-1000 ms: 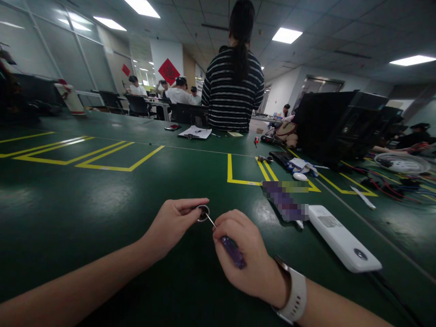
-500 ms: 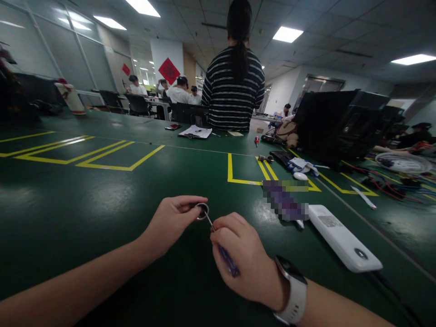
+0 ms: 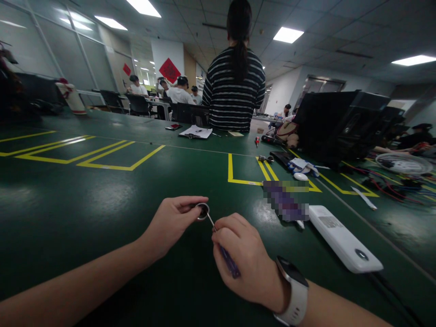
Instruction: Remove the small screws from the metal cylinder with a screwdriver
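Note:
My left hand (image 3: 173, 222) pinches a small round metal ring (image 3: 203, 211) between thumb and fingers, a little above the green table (image 3: 112, 218). The ring has a dark inside. My right hand (image 3: 243, 256) is closed around the purple, see-through handle of a screwdriver (image 3: 230, 262). Its thin metal shaft points up and left, with the tip at the ring's opening. Whether the tip touches the inside I cannot tell. A watch with a pale strap (image 3: 294, 290) is on my right wrist.
Right of my hands lie a blurred purple item (image 3: 284, 202) and a white power bank (image 3: 344, 238) with a black cable. Farther back are a clipboard with paper (image 3: 196, 132), a red screwdriver (image 3: 257, 141) and a black case (image 3: 340, 122). A person in a striped top (image 3: 235, 91) is beyond the table.
Almost nothing differs. My right hand and the screwdriver have shifted very slightly to the right; my left hand keeps its pinch on the ring.

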The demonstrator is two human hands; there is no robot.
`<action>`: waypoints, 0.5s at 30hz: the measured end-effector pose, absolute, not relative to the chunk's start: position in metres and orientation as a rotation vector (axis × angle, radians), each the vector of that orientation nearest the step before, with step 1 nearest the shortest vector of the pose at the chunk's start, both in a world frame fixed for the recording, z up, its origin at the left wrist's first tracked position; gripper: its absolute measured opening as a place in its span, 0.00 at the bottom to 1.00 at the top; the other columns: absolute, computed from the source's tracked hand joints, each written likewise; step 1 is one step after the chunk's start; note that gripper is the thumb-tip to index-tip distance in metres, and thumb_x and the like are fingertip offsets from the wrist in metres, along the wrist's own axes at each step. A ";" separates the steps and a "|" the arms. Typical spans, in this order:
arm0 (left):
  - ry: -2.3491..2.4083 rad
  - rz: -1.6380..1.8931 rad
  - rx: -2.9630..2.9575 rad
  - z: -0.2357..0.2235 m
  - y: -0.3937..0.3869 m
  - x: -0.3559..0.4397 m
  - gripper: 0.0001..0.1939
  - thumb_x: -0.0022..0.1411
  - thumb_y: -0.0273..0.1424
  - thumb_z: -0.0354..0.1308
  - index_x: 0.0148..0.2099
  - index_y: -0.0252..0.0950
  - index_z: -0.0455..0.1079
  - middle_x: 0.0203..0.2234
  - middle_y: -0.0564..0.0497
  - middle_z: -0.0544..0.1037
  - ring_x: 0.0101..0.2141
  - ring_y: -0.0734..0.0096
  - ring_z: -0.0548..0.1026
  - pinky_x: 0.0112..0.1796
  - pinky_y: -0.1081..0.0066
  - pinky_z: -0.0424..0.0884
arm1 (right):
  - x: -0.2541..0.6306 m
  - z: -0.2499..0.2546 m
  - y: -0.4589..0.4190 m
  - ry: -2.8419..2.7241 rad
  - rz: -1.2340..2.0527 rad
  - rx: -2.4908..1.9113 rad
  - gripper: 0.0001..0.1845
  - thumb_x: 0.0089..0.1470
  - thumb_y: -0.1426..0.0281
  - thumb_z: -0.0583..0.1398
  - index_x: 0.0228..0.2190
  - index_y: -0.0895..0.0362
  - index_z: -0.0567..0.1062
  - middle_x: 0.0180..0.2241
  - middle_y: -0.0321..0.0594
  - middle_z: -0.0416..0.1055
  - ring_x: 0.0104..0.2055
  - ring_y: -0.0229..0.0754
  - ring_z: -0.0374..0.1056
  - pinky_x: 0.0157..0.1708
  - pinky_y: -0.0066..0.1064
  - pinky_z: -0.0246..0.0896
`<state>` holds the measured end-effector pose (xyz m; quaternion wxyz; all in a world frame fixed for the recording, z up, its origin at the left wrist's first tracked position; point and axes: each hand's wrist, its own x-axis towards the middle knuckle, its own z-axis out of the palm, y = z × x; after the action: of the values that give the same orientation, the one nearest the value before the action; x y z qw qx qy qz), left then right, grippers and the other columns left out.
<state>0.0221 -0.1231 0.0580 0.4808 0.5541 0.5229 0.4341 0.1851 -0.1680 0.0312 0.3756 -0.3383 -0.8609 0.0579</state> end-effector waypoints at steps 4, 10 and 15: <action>1.272 1.064 1.379 0.057 -0.124 0.022 0.14 0.46 0.30 0.60 0.38 0.34 0.76 0.29 0.49 0.81 0.31 0.65 0.78 0.35 0.69 0.74 | 0.184 0.030 -0.167 -2.221 0.148 -0.845 0.09 0.47 0.81 0.53 0.31 0.57 0.66 0.35 0.44 0.67 0.36 0.43 0.62 0.34 0.34 0.60; 1.241 1.049 1.374 0.049 -0.116 0.019 0.11 0.48 0.31 0.60 0.35 0.33 0.75 0.28 0.49 0.80 0.31 0.65 0.78 0.34 0.69 0.75 | 0.184 0.030 -0.167 -2.203 0.181 -0.830 0.09 0.47 0.80 0.54 0.32 0.57 0.67 0.35 0.44 0.68 0.35 0.43 0.62 0.34 0.35 0.60; 1.197 1.065 1.355 0.046 -0.102 0.013 0.14 0.46 0.31 0.62 0.39 0.33 0.73 0.33 0.48 0.79 0.36 0.64 0.77 0.39 0.67 0.73 | 0.188 0.035 -0.166 -2.062 0.255 -0.781 0.10 0.47 0.81 0.54 0.32 0.56 0.66 0.33 0.41 0.68 0.35 0.41 0.63 0.34 0.34 0.60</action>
<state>0.0131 -0.1023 0.0456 0.4985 0.5598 0.4947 0.4399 0.1880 -0.1665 0.0347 0.4447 -0.3153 -0.8320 0.1028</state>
